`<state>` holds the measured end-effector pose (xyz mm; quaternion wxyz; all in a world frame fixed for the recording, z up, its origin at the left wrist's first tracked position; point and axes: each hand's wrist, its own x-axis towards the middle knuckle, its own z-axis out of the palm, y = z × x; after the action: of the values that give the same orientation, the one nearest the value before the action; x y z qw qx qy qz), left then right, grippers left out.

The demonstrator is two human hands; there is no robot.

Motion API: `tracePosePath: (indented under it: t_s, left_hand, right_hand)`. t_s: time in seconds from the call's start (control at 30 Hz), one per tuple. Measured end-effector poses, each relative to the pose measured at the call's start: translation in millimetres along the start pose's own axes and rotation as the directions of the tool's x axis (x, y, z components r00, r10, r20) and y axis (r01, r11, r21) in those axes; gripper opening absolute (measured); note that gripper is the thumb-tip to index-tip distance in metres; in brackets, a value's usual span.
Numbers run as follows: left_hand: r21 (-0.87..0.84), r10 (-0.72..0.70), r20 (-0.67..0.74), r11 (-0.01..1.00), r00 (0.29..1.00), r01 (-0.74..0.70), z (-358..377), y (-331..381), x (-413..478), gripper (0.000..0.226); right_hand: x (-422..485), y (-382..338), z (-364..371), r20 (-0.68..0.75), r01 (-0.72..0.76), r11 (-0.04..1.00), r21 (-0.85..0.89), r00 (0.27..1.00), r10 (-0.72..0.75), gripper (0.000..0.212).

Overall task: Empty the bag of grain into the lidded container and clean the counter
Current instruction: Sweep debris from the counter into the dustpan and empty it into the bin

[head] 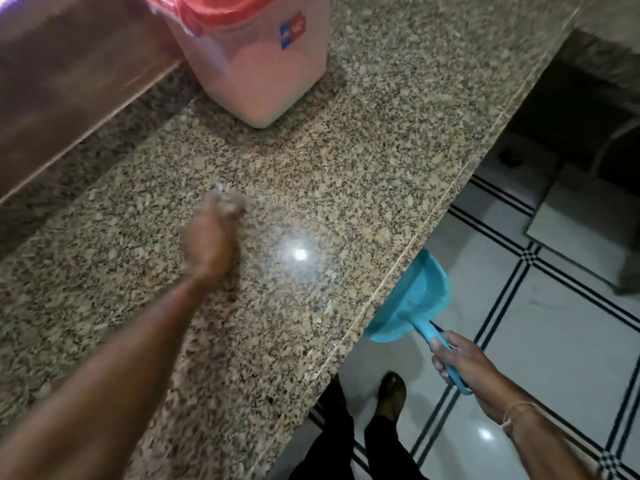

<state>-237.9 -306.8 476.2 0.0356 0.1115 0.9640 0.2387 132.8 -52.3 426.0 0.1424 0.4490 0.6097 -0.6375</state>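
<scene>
**Sweeping the counter toward the waiting dustpan**

I judge this to be the cleaning half of the job. The container stands on the counter at the upper middle of the frame. Its red lid is partly cut off by the top edge, so I cannot tell whether it is seated. The bag is nowhere in view.

To do this step well, I would draw the left hand in long, flat strokes toward the counter's right edge. Each stroke should end exactly where the dustpan waits. The pan's lip should sit tight under the stone edge, so nothing drops past it onto the tiled floor. Against the speckled granite I cannot pick out loose grain, so I would cover the whole surface rather than chase spots.

The left arm reaches from the lower left of the frame to the middle, with the hand low over the counter. It is badly blurred. The fingers look bunched, with something pale at their tips, but I cannot tell whether they pinch anything. At the lower right, the right hand has its fingers wrapped round the pan's handle. It holds the pan just below the counter's edge, with the mouth tilted up toward the stone.
</scene>
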Motion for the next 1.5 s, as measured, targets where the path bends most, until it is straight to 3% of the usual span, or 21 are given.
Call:
tracePosePath:
  t_s: [0.07, 0.13, 0.2, 0.3, 0.33, 0.4, 0.43, 0.5, 0.6, 0.73, 0.8, 0.87, 0.93, 1.0, 1.03, 1.1, 1.17, 1.27, 1.3, 1.4, 1.5]
  left_hand:
    - [0.133, -0.250, -0.119, 0.955, 0.961, 0.265, -17, -34, 40, 0.034]
    - [0.213, -0.372, -0.153, 0.892, 0.915, 0.398, -10, -38, 61, 0.041]
    - [0.239, -0.265, -0.129, 0.927, 0.956, 0.289, 13, -6, 58, 0.037]
    - [0.040, 0.053, 0.018, 0.998, 0.998, -0.054, 63, 69, 15, 0.028]
    - [-0.004, 0.179, 0.123, 0.984, 0.976, -0.179, 75, 95, -6, 0.027]
    - [-0.137, 0.390, 0.333, 0.921, 0.859, -0.365, 83, 135, -39, 0.033]
    - [-0.223, 0.426, 0.371, 0.904, 0.825, -0.366, 82, 143, -40, 0.044]
    - [-0.317, 0.369, 0.325, 0.910, 0.871, -0.267, 74, 141, -20, 0.046]
    - [-0.178, 0.192, 0.106, 0.969, 0.976, -0.171, 58, 112, 43, 0.029]
    - [-0.007, -0.076, -0.042, 0.997, 0.996, 0.075, 51, 78, 98, 0.042]
    - [0.054, -0.012, -0.017, 0.998, 1.000, 0.013, 66, 91, 83, 0.062]
    - [0.080, 0.151, 0.020, 0.985, 0.988, -0.153, 94, 125, 54, 0.046]
    - [0.037, 0.298, 0.208, 0.949, 0.932, -0.312, 118, 177, 21, 0.029]
    - [-0.120, 0.348, 0.410, 0.937, 0.843, -0.328, 126, 223, 1, 0.035]
    - [-0.234, 0.317, 0.440, 0.944, 0.840, -0.234, 123, 237, 3, 0.045]
    - [-0.236, 0.223, 0.341, 0.961, 0.913, -0.147, 114, 242, 32, 0.045]
    - [-0.037, 0.112, 0.137, 0.993, 0.984, -0.108, 109, 223, 87, 0.031]
    - [0.190, -0.157, -0.053, 0.968, 0.986, 0.164, 108, 197, 155, 0.038]
    - [0.216, -0.175, -0.075, 0.958, 0.982, 0.187, 114, 204, 161, 0.042]
    - [0.115, 0.100, -0.005, 0.988, 0.995, -0.099, 155, 261, 135, 0.036]
    - [0.077, 0.367, 0.226, 0.917, 0.902, -0.393, 190, 309, 79, 0.023]
  right_hand:
    - [0, 3, -3, -0.007, 0.007, 1.000, 0.024, 1.000, -0.007, 0.019]
    - [2, 6, -7, -0.009, -0.004, 0.999, 0.039, 1.000, 0.005, 0.022]
    - [4, 8, -9, -0.011, -0.022, 0.999, 0.048, 1.000, 0.023, 0.024]
    - [7, 6, -11, -0.025, -0.032, 0.998, 0.056, 0.999, 0.033, 0.024]
    - [9, 3, -11, -0.031, -0.030, 0.998, 0.054, 0.999, 0.032, 0.025]
    - [11, -4, -14, -0.038, -0.018, 0.999, 0.043, 0.999, 0.020, 0.025]
    - [13, -8, -16, -0.036, -0.010, 0.999, 0.038, 0.999, 0.011, 0.024]
    - [16, -15, -24, -0.034, 0.009, 0.999, 0.045, 0.999, -0.007, 0.021]
    - [28, -19, -41, -0.027, 0.045, 0.997, 0.058, 0.999, -0.044, 0.021]
    - [55, -18, -61, -0.010, 0.049, 0.993, 0.107, 0.999, -0.048, 0.023]
    - [70, -19, -71, -0.002, 0.028, 0.993, 0.119, 1.000, -0.028, 0.027]
    - [82, -24, -83, 0.022, -0.001, 0.993, 0.116, 1.000, -0.001, 0.029]
    - [92, -30, -98, 0.048, -0.022, 0.994, 0.108, 0.999, 0.017, 0.030]
    - [102, -38, -115, 0.081, -0.036, 0.993, 0.108, 0.996, 0.027, 0.031]
    - [108, -44, -125, 0.096, -0.043, 0.993, 0.108, 0.995, 0.033, 0.030]
    - [122, -54, -143, 0.109, -0.051, 0.995, 0.086, 0.993, 0.041, 0.027]
    - [136, -60, -158, 0.114, -0.038, 0.998, 0.039, 0.993, 0.033, 0.026]
    - [157, -64, -178, 0.124, -0.027, 1.000, 0.005, 0.992, 0.027, 0.023]
    - [163, -64, -183, 0.128, -0.029, 1.000, -0.002, 0.991, 0.029, 0.022]
    - [174, -66, -192, 0.139, -0.039, 0.999, -0.013, 0.989, 0.041, 0.023]
    - [175, -68, -195, 0.142, -0.034, 0.999, -0.016, 0.989, 0.036, 0.024]
